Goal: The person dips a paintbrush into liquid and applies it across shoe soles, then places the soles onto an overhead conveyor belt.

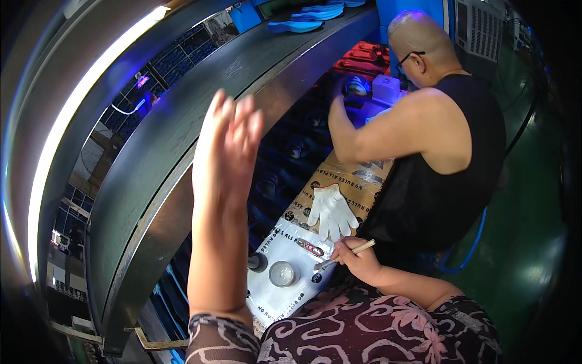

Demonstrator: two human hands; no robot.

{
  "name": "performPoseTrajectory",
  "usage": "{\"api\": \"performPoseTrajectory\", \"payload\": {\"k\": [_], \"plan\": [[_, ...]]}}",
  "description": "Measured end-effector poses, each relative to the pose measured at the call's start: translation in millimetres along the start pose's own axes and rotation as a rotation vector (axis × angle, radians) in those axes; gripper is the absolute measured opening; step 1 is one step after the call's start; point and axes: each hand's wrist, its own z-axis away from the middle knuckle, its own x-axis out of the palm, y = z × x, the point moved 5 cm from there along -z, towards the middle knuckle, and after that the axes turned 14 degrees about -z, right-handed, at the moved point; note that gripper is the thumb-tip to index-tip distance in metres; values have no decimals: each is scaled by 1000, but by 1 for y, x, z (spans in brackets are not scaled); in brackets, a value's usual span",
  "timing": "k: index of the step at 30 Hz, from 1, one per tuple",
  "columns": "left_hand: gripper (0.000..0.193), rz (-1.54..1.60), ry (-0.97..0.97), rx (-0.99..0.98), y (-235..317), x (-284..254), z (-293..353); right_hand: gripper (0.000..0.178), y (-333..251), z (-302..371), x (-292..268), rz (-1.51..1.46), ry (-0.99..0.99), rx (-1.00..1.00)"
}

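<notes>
My left hand (227, 136) is raised in front of the long dark conveyor belt, its fingers stretched upward and blurred. Nothing shows in it. Lower down, my right hand (359, 261) grips a brush (365, 246) with a pale wooden handle, its bristle end pointing left over the white-covered bench (262, 297). Left of the bristles stands a small round cup (282, 274) holding something pale. A dark round container (257, 262) sits beside that cup. A slim red-and-grey tool (310, 247) lies just beyond the brush, near a white knit glove (332, 212).
The conveyor belt (188, 115) curves along the left, with several blue sole-shaped pieces (295, 26) at its far end. At the right, a co-worker in a black sleeveless top (448, 139) reaches toward a purple-lit area with a translucent box (386, 90). A blue hose (470, 255) runs near the floor.
</notes>
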Motion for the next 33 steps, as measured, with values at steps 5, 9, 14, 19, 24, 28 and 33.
{"api": "performPoseTrajectory", "payload": {"k": [5, 9, 14, 19, 24, 28, 33], "plan": [[35, -627, -171, -360, -50, -148, 142, 34, 6, 2, 1, -86, -1, 42], [27, -1936, 30, -572, -83, -364, 329, 35, 26, 6, 20, -150, -24, 102], [22, -2212, 458, -803, -80, -452, 475, 36, 33, 8, 53, -161, -101, 138], [40, -2064, 41, -1009, -131, -500, 509, 35, 31, 15, 83, -115, -185, 161], [10, -664, 912, -876, -137, -479, 496, 35, 36, 23, 89, -86, -158, 213], [62, -713, 917, -883, -114, -416, 449, 35, 45, 28, 94, -67, -158, 221], [76, -818, 694, -689, -156, -458, 445, 31, 50, 27, 89, 41, -130, 246]]}}
